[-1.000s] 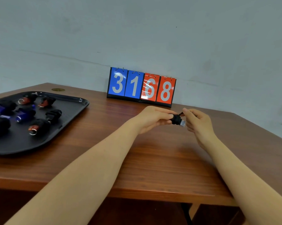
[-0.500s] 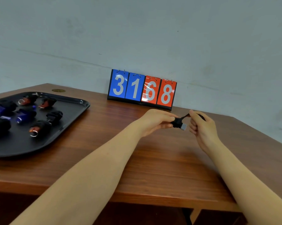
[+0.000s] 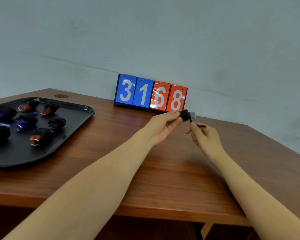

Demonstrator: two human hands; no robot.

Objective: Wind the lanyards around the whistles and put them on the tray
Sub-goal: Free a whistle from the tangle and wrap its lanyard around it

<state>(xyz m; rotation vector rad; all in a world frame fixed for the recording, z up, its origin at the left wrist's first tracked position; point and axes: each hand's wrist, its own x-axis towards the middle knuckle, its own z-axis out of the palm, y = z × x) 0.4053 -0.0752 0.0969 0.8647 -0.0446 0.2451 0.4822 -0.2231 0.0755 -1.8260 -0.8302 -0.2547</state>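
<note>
- Your left hand [image 3: 160, 126] has come up since a second ago: the small black-wrapped whistle with a grey mouthpiece [image 3: 187, 115] now sits in front of the lower right corner of the blue and red flip scoreboard showing 3168 [image 3: 151, 93], where before it was lower, well in front of it.
- Your right hand [image 3: 204, 135] has dropped below the whistle and pulls the thin black lanyard cord [image 3: 196, 124] down from it, so the cord looks tight between the two hands.
- I judge from this that you are in the last turns of winding; only a short end of cord shows past your right fingers.
- Left hand pose: the palm is turned towards you, and thumb and fingers pinch the wrapped body of the whistle, with the grey mouthpiece pointing away to the right of the scoreboard.
- Right hand pose: the fingers are curled and pinch the cord just under the whistle, in front of the scoreboard and to its right.
- The black plastic tray [image 3: 87, 110] lies on the brown wooden table [image 3: 163, 179], well to the left of the scoreboard. Several wound whistles, blue, orange and black, already lie in it.
- This whistle is held in the air, well apart from the tray, so the placing is not yet done.
</note>
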